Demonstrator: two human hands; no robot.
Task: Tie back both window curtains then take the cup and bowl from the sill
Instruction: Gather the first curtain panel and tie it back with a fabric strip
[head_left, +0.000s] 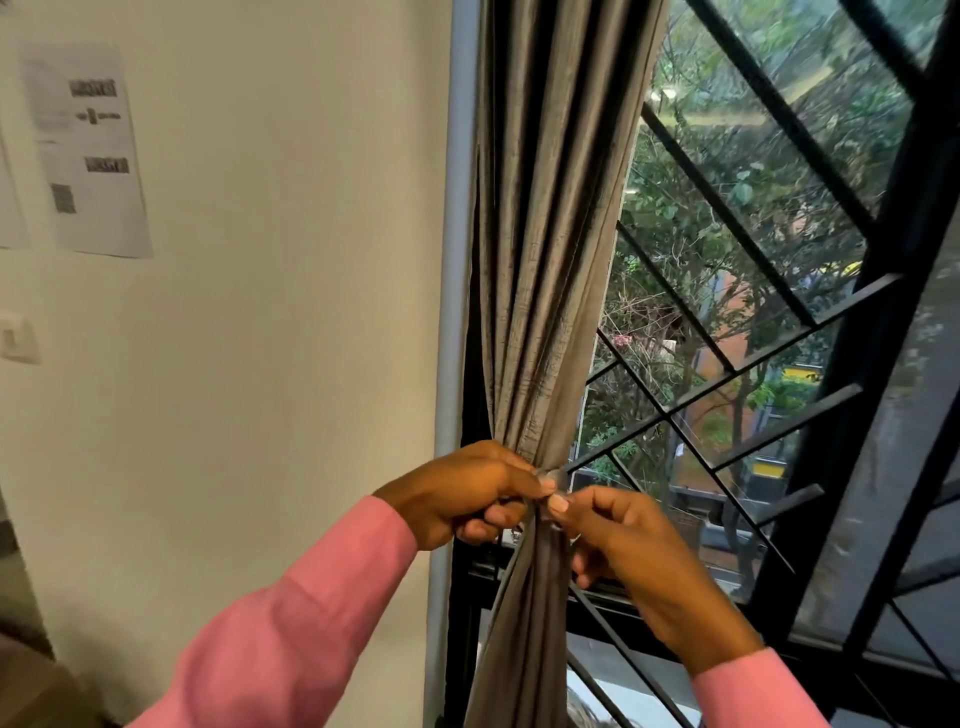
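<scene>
Printed sheets (88, 150) hang on the wall at left. The left hand (467, 493), fingers curled, pinches the grey curtain (545, 260) at its gathered waist, beside the window frame. The right hand (639, 556) pinches the same spot from the opposite side. A black grille (779, 312) spans the window.

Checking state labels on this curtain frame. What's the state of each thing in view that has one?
curtain: gathered into one bundle, cinched where the hands meet; whether it is tied, cannot tell.
left hand: fingers curled, pinches the curtain at the cinch.
right hand: thumb and finger pinch the same spot from the other side.
wall switch: blurred, position unclear.
cup, bowl: not in view.
</scene>
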